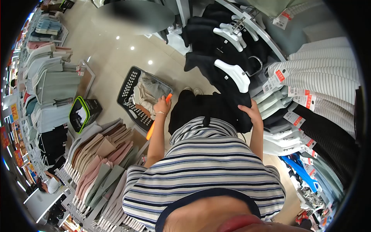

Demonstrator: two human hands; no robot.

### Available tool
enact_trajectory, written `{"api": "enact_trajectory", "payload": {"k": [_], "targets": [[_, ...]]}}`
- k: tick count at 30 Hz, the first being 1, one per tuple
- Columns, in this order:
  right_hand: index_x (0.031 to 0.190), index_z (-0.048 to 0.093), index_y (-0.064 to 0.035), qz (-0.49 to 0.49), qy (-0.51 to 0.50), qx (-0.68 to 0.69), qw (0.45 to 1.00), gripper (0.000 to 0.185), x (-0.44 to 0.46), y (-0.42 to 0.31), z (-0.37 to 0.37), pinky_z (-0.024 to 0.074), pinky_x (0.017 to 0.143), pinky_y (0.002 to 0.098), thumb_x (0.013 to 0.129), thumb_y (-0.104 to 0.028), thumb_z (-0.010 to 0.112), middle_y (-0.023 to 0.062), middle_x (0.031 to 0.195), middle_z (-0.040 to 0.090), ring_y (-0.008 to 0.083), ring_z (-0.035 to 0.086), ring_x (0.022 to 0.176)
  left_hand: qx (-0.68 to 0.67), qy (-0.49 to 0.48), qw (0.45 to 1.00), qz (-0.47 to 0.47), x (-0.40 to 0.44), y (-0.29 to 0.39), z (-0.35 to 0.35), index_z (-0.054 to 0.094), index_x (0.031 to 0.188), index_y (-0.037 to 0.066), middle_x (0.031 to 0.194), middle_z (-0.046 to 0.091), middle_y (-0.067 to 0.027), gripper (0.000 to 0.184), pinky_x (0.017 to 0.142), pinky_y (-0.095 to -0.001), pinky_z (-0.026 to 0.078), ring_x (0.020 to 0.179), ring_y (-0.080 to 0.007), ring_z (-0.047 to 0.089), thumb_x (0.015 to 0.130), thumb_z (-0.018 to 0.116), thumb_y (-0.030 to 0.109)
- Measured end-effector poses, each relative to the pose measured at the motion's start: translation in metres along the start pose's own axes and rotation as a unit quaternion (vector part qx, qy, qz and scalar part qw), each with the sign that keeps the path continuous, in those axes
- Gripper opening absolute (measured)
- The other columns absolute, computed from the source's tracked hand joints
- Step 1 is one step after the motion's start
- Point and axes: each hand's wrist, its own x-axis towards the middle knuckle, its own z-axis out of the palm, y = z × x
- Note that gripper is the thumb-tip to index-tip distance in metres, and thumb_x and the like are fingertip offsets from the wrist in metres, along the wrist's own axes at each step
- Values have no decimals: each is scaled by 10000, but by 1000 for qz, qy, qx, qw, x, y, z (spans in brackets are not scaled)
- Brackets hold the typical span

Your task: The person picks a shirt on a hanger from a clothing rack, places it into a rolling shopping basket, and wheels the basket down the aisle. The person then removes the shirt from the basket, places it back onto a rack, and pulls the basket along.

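Note:
My left hand [162, 106] is closed around an orange bar, which looks like the handle [151, 130] of the grey shopping basket [125, 91] beside my legs. Beige and grey clothes [148, 89] lie folded loosely inside the basket. With my right hand [252, 112] I grip the lower part of a black shirt [210, 73], thumb on top and the other fingers partly hidden behind the cloth. This shirt is on a white hanger [234, 74] whose metal hook shows beside a rail. More black garments on white hangers [230, 36] hang just beyond it.
Striped shirts [324, 63] with red-and-white price tags hang close on my right. To my left are a rack of beige, pink and green clothes [102, 154] and a black basket with a green rim [82, 115]. A person [50, 183] is at the far left.

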Motion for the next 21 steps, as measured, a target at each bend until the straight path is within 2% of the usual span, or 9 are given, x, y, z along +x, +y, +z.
{"api": "enact_trajectory", "payload": {"k": [4,7,9,12,21], "targets": [[1046,565,43,9,11,50,999,421,-8,-18,11,451,764,255,667,-79,701,71,920,628,143,584,810,-39,-12,999,-35,14,-10,-1,548,868,63,867,606,-162,340,646,-449,497,722,-362,617,835,503,398],[1046,566,38,14,5,79,997,420,6,-16,15,446,779,256,669,-84,706,73,929,627,146,584,821,-31,30,999,-18,5,-8,0,553,824,64,827,604,-161,319,621,-446,497,702,-354,618,844,491,376],[1047,566,33,17,-4,82,996,419,22,-16,18,444,783,257,669,-81,704,74,934,627,147,584,822,4,62,998,6,2,-7,1,550,791,73,802,599,-146,293,569,-439,494,635,-343,610,846,485,353],[1046,570,26,-18,4,55,998,416,46,-30,28,450,777,262,665,-73,705,77,927,627,149,587,825,11,119,993,25,0,-7,-1,547,758,77,751,593,-129,281,527,-430,486,575,-336,597,841,494,340],[1028,569,39,-60,-22,-41,997,396,122,-52,27,477,735,273,661,-63,680,94,890,633,155,601,773,-18,151,988,7,-3,-3,3,545,709,70,708,596,-126,280,518,-417,484,560,-332,595,835,510,317]]}}
